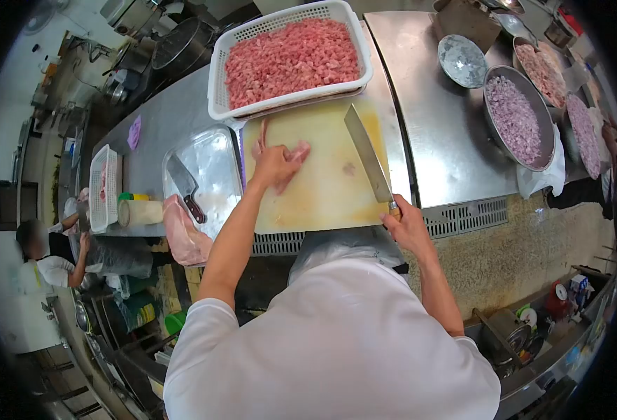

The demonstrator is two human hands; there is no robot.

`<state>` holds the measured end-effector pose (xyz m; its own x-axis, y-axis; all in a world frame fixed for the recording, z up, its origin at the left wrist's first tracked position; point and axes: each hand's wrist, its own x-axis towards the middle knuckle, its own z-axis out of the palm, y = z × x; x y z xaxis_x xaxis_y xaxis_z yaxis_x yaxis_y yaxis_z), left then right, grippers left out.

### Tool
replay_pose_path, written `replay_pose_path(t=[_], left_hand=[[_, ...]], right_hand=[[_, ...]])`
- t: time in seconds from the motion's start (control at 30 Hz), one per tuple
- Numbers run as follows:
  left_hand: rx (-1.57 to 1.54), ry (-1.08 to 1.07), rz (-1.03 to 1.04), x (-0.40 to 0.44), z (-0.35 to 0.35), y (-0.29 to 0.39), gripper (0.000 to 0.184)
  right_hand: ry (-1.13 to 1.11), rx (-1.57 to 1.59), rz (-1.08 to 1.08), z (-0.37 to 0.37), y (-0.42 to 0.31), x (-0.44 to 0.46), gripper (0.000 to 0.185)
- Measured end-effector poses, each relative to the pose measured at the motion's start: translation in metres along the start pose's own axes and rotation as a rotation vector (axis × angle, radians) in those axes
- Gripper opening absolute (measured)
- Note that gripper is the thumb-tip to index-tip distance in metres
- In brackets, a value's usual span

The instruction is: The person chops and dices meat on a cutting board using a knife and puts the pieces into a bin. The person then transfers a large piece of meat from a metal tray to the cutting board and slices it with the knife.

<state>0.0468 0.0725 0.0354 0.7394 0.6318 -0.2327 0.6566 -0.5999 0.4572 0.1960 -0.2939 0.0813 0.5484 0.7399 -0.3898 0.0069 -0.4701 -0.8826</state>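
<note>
Meat piece (pixel 299 154): on cutting board (pixel 308 203), left hand (pixel 275 166) closed on it; fingertips best tucked, clear of the edge.
Cleaver (pixel 368 157): handle gripped in right hand (pixel 408 224), blade over the board's right side.
Basket (pixel 218 85), diced meat: crowds the far edge.
Tray (pixel 214 150), left: knife (pixel 182 180) inside.

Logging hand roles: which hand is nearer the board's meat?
Left. Left hand is on the meat; right hand is at the board's near right corner, gripping the cleaver.

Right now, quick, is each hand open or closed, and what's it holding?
Left hand: fingers over raw meat; can't tell if they grip.
Right hand: closed, holding the big knife.
</note>
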Motion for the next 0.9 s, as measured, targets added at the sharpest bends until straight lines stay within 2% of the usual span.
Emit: replay_pose_path(t=[0.03, 0.13, 0.23, 0.33, 0.43, 0.53, 0.63, 0.73, 0.83, 0.9], left_hand=[[-0.113, -0.062, -0.002, -0.001, 0.005, -0.003, 0.038], [-0.117, -0.086, 0.001, -0.009, 0.012, 0.007, 0.044], [-0.225, 0.117, 0.19, -0.014, 0.007, 0.026, 0.04], [-0.166, 0.481, 0.391, -0.023, 0.01, 0.064, 0.038], [-0.163, 0.655, 0.593, -0.03, 0.034, 0.075, 0.043], [-0.069, 0.528, 0.514, -0.051, 0.075, 0.063, 0.047], [-0.103, 0.456, 0.471, -0.078, 0.093, 0.061, 0.043], [-0.251, 0.526, 0.422, -0.082, 0.1, 0.062, 0.037], [-0.269, 0.548, 0.374, -0.075, 0.107, 0.064, 0.03], [-0.285, 0.534, 0.358, -0.075, 0.107, 0.065, 0.027]], right_hand=[[0.014, -0.002, -0.042, 0.001, 0.003, 0.001, 0.04], [0.001, 0.079, 0.036, 0.0, -0.006, -0.002, 0.04], [-0.003, 0.077, 0.081, 0.0, -0.008, -0.002, 0.04], [-0.007, 0.048, 0.114, -0.002, -0.013, -0.003, 0.041], [-0.003, -0.039, 0.023, -0.001, -0.012, 0.0, 0.042], [-0.001, -0.065, -0.02, 0.002, -0.022, -0.002, 0.043], [-0.035, -0.093, 0.022, 0.007, -0.028, 0.001, 0.042], [-0.054, -0.167, -0.052, 0.015, -0.036, 0.005, 0.042], [-0.145, -0.196, -0.04, 0.025, -0.042, 0.007, 0.042], [-0.094, -0.125, -0.112, 0.04, -0.027, 0.007, 0.042]])
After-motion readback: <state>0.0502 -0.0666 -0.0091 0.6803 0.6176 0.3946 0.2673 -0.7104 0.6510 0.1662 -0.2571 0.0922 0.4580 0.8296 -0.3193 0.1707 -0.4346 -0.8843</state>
